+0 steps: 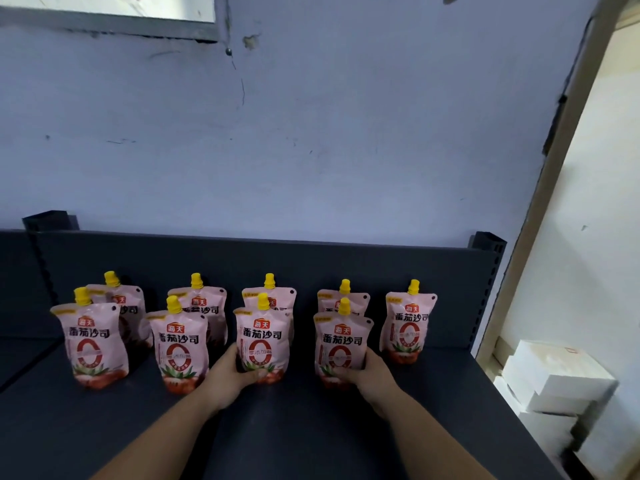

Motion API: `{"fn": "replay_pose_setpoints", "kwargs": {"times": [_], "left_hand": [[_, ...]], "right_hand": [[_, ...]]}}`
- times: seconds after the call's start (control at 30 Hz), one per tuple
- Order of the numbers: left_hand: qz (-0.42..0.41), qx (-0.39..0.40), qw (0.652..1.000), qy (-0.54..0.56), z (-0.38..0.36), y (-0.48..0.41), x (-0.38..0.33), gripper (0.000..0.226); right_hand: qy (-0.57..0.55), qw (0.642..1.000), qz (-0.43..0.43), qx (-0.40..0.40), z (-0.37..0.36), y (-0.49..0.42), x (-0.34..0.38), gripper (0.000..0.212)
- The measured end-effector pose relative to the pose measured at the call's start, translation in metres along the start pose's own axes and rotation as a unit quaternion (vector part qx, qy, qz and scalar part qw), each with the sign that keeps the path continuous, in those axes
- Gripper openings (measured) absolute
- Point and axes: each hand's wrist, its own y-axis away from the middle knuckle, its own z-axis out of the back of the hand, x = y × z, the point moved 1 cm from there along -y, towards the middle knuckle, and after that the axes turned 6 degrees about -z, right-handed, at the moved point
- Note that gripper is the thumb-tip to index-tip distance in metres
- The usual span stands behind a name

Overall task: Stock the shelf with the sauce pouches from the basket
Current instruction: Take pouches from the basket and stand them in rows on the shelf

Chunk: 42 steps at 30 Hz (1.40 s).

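Setting two pouches upright in the front row of the dark shelf (311,427), each held low at its base. Left hand (230,372) wrapping round the foot of the third front pouch (262,341); right hand (369,374) closing round the foot of the fourth front pouch (343,344). Doing it well probably meaning: pressing each base flat so it is standing alone, turning the label forward, lining up with the two front pouches on the left, keeping the gap even, then loosening the fingers slowly and checking for a lean before pulling away, taking care not to be knocking the back row.

Counting: nine pouches in all, five in the back row, four in front, each with a yellow cap. Rightmost back pouch (408,320) having nothing in front. Two hands. Basket not showing
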Motion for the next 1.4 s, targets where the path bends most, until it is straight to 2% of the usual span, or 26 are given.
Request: {"fn": "replay_pose_setpoints", "kwargs": {"times": [0.13,0.23,0.3,0.4,0.47,0.53,0.6,0.67,0.9,1.03,1.4], "left_hand": [[0.015,-0.02,0.999,-0.023,-0.001,0.005,-0.006,0.074],[0.014,-0.079,0.995,-0.062,-0.003,0.019,-0.013,0.076],[0.008,-0.137,0.987,-0.085,-0.002,0.038,-0.007,0.067],[0.013,-0.256,0.964,-0.069,0.009,0.071,0.005,0.041],[0.01,-0.356,0.93,-0.085,0.02,0.081,0.009,0.049],[0.036,-0.413,0.902,-0.122,0.031,0.079,0.012,0.082],[0.066,-0.388,0.912,-0.114,0.039,0.069,0.013,0.116],[0.073,-0.349,0.93,-0.09,0.044,0.056,0.016,0.127],[0.063,-0.313,0.942,-0.105,0.051,0.029,0.022,0.103],[0.074,-0.325,0.938,-0.099,0.049,0.021,0.023,0.103],[0.067,-0.317,0.941,-0.094,0.058,0.032,0.027,0.116]], "right_hand": [[0.009,1.0,-0.002,-0.012,0.0,0.001,0.0,0.055],[0.007,1.0,-0.001,-0.018,0.0,0.004,0.0,0.059],[0.001,1.0,0.006,-0.022,0.001,0.006,-0.003,0.062],[0.013,0.998,0.019,-0.05,0.004,0.009,-0.011,0.067],[0.003,0.998,0.024,-0.059,0.005,0.009,-0.013,0.065],[-0.011,0.998,0.024,-0.05,0.004,0.01,-0.011,0.059],[-0.018,0.999,0.026,-0.039,0.002,0.01,-0.009,0.057],[-0.012,0.999,0.028,-0.035,0.0,0.01,-0.007,0.056],[0.022,0.999,0.02,-0.04,0.004,0.011,-0.009,0.059],[0.028,0.999,0.013,-0.037,0.008,0.013,-0.01,0.054],[0.012,1.0,0.005,-0.026,0.02,0.025,-0.001,0.058]]}}
